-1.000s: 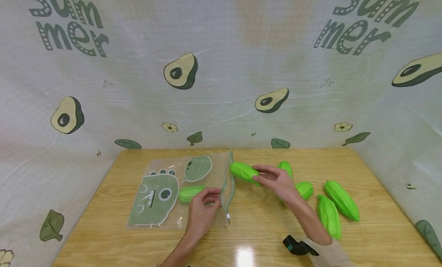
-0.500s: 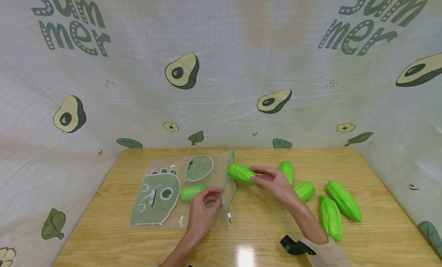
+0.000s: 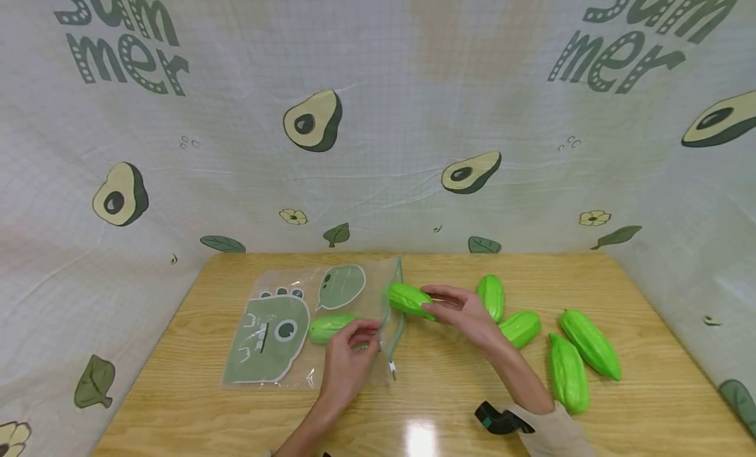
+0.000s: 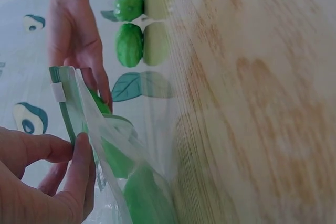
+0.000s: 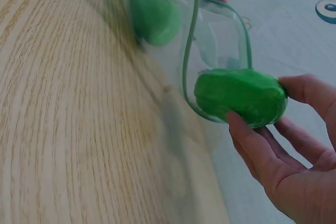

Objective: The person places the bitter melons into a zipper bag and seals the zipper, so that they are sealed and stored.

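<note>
My left hand (image 3: pixel 350 365) pinches the open edge of a clear zip bag (image 3: pixel 360 312) with a green monster print. The bag lies on the table with its mouth towards the right. Inside it is a green ridged gourd (image 3: pixel 328 327), seen through the plastic. My right hand (image 3: pixel 463 318) grips another green ridged gourd (image 3: pixel 410 300) by its right end, thumb and fingers on opposite sides. The left end of that gourd is within the bag's mouth, as the right wrist view shows around the gourd (image 5: pixel 239 95). A white slider (image 4: pixel 58 92) sits on the bag's zip.
Several more green gourds lie on the wooden table (image 3: pixel 449 398) at the right: one gourd (image 3: pixel 491 297) behind my right hand, one gourd (image 3: pixel 521 328) beside the wrist, and a pair farther right, including a gourd (image 3: pixel 590 344). A printed cloth (image 3: pixel 378 115) hangs behind the table.
My right hand has moved slightly left with the gourd, whose tip has gone from beside the bag's mouth to within it. My left hand keeps its pinch on the edge.
</note>
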A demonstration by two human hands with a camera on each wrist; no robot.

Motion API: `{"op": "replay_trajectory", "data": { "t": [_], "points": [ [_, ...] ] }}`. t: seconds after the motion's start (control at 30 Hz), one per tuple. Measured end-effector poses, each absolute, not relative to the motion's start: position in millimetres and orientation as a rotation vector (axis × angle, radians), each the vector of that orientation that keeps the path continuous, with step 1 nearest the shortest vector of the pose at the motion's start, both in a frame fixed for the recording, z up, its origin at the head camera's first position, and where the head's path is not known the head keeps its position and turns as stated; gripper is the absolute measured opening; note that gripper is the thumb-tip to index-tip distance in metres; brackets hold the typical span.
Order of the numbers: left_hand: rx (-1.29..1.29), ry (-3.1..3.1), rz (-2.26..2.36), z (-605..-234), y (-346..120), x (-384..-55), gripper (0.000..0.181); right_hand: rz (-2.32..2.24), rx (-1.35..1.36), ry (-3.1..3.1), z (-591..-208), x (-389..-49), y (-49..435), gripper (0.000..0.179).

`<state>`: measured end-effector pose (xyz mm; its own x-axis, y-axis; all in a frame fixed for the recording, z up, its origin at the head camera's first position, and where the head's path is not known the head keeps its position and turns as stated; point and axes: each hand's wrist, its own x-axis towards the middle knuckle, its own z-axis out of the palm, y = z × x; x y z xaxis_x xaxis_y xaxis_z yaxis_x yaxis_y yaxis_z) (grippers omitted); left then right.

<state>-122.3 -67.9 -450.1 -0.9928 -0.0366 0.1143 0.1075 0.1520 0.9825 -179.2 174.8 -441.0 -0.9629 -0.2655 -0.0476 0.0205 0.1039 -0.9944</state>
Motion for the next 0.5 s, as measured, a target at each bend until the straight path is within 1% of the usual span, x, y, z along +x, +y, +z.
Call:
{"op": "replay_trajectory", "data": {
  "t": [0.33,0.5],
  "points": [
    [-0.068,-2.311,-1.972,-448.5,-68.4,-122.4,0.02,-1.979,-0.261,2.119,-444.6,-180.6,166.2,0.046],
    [-0.055,-2.314,-1.972,-448.8,-68.1,-123.2,0.021,-1.958,-0.276,2.104,-446.6,-181.9,163.7,0.047]
  ]
}}
